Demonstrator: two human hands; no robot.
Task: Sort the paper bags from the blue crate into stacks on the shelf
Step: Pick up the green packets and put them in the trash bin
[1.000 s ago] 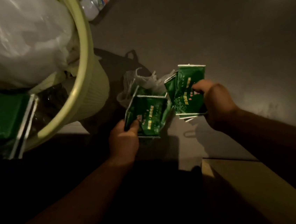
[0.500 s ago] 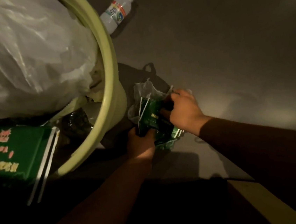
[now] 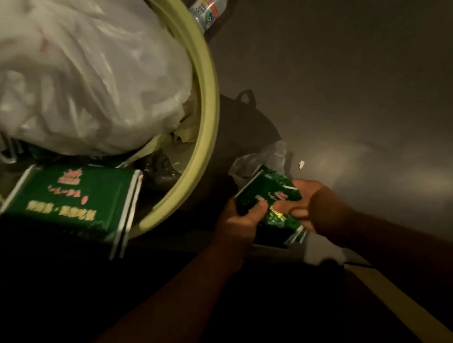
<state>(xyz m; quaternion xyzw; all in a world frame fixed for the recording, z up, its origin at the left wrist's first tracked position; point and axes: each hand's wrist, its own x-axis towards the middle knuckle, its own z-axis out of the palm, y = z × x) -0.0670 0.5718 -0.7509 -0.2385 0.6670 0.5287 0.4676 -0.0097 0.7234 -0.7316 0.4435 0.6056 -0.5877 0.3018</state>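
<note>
Left hand: your left hand (image 3: pixel 243 220) grips the near end of a bundle of green paper bags (image 3: pixel 271 194), thumb curled over the top face.
Right hand: your right hand (image 3: pixel 311 204) holds the same bundle from the other side, fingers curled under its far edge; both hands are clamped on it, close together.
Bundle: it sits low over the grey floor (image 3: pixel 364 87), in front of a clear plastic bag (image 3: pixel 263 157); more green bags (image 3: pixel 284 228) with white edges show just beneath your hands.
Other green bags: a larger flat stack (image 3: pixel 74 200) lies at the near edge of the pale green basket (image 3: pixel 207 89), under a crumpled white plastic sack (image 3: pixel 70 76).
Beyond: a plastic water bottle (image 3: pixel 209 5) lies on the floor past the basket rim.
Blue crate, shelf: neither shows in this view.
Progress: judging from this, you are gathering and squaring a handful; no stack on a shelf can be seen, so most of the sorting looks left to do.
Light: dim and blurred, so the number of bags in hand cannot be told.
</note>
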